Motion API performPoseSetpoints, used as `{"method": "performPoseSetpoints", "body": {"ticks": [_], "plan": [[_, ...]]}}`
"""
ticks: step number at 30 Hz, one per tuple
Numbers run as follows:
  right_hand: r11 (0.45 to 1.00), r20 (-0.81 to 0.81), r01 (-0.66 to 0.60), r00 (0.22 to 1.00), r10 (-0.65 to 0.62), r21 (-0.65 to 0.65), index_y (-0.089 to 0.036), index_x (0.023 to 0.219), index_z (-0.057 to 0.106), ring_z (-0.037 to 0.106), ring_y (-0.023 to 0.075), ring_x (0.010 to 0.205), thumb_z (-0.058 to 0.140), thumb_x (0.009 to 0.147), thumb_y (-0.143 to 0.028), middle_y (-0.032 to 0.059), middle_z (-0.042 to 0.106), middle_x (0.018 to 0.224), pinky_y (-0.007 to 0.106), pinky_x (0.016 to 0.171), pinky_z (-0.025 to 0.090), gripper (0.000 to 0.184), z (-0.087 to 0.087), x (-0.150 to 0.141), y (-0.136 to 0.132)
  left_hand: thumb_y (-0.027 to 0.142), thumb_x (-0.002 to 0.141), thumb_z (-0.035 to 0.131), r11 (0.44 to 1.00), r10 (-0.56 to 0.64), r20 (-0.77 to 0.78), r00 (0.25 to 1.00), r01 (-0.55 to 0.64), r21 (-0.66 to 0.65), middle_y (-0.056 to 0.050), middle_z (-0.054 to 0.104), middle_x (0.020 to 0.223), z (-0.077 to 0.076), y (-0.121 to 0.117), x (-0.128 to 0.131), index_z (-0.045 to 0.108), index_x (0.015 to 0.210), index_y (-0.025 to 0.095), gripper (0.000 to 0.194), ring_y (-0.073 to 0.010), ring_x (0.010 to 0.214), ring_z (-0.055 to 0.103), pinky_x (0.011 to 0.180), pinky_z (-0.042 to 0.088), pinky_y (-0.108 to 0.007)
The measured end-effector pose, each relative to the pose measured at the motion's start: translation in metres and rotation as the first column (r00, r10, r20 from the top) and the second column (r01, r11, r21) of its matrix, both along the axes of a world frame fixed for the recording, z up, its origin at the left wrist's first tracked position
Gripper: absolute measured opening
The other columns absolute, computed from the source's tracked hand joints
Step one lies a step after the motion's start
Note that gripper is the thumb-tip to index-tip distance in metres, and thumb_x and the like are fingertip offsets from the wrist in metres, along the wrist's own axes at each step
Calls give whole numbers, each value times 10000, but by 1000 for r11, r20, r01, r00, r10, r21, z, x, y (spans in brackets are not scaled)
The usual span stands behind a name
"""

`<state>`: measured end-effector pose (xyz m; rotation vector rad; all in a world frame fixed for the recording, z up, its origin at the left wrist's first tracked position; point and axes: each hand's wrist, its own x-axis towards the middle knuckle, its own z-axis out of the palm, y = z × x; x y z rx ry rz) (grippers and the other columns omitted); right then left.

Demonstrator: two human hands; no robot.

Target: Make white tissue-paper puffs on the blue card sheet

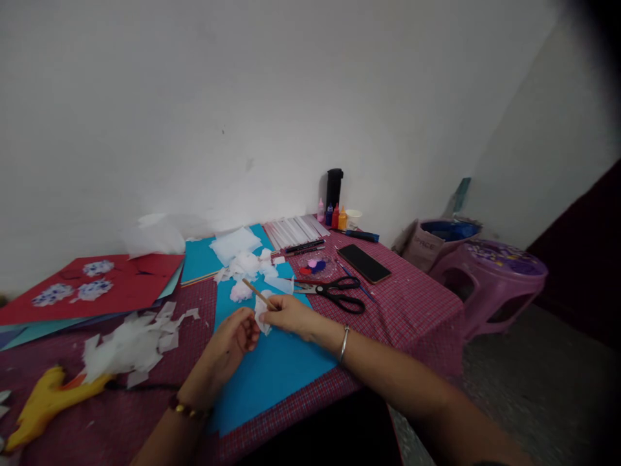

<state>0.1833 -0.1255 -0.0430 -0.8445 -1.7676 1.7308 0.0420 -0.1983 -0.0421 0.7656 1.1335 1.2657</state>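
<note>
My right hand [291, 314] is closed around a thin wooden stick [258, 292] that slants up to the left. A small crumpled piece of white tissue paper [263, 316] sits by the stick, between my two hands. The curled fingers of my left hand [237, 333] meet the tissue's left edge; their exact grip is partly hidden. Below both hands lies a blue sheet [276, 372]. Crumpled white tissue puffs [245, 264] and a pale pinkish puff [240, 291] rest just beyond. Black-handled scissors [334, 291] lie beyond my right hand, blades pointing left.
A phone [363, 263], paint bottles [336, 217] and a black flask [334, 188] stand or lie to the right. At left are cut tissue pieces [130, 343], a yellow glue gun [48, 401] and a red sheet [140, 272] with flower shapes. A pink stool [490, 278] stands beside the table.
</note>
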Motion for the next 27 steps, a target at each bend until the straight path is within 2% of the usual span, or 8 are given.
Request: {"method": "performPoseSetpoints", "body": {"ticks": [3,6,8,14,21,24,27], "plan": [[998,-17,55,998,-55,-4,-166,653,457,314,52,475,594,708,-209,-85,370,532,189,466,239,154,0,-1,2,513,761,539,1000,2,-145,989,-5,-17,20,566,564,-2,0,3,516,694,178,342,-96,446,484,389,342,-199],[997,-28,79,996,-79,-4,-166,643,447,321,53,489,586,705,-198,-83,370,541,187,483,254,155,-1,-3,3,486,739,594,998,11,-406,914,14,58,41,535,537,-4,0,6,503,664,181,327,-88,427,462,387,344,-195],[997,-24,80,997,-80,-3,-166,649,456,316,55,485,583,705,-208,-82,372,536,189,477,244,145,-3,-3,4,455,747,598,992,34,-504,863,30,119,53,515,527,-6,0,7,506,654,183,302,-84,427,452,393,348,-191],[997,8,76,997,-76,4,-160,691,494,311,55,475,559,686,-196,-83,375,531,197,458,214,75,-8,-2,6,442,780,547,985,99,-549,830,-4,171,53,516,513,-7,1,2,506,639,192,290,-98,436,464,410,361,-202],[998,32,64,997,-64,-19,-162,665,480,295,52,448,559,654,-179,-89,367,504,203,441,206,81,-1,-2,4,445,755,589,970,211,-481,851,-120,213,63,508,516,-10,2,-3,512,647,191,286,-86,426,436,409,338,-197],[998,24,59,998,-58,-16,-166,665,476,281,54,439,545,666,-191,-91,349,494,207,433,196,73,1,-1,3,438,753,593,976,184,-475,861,-104,190,69,492,500,-9,2,0,503,646,190,284,-82,415,423,401,338,-193],[998,11,57,998,-57,4,-161,687,498,280,55,455,537,678,-194,-89,342,505,207,445,198,52,-1,-1,3,415,733,614,992,98,-503,859,-40,124,71,495,491,-6,2,3,515,680,189,253,-88,411,431,395,345,-194]]}}
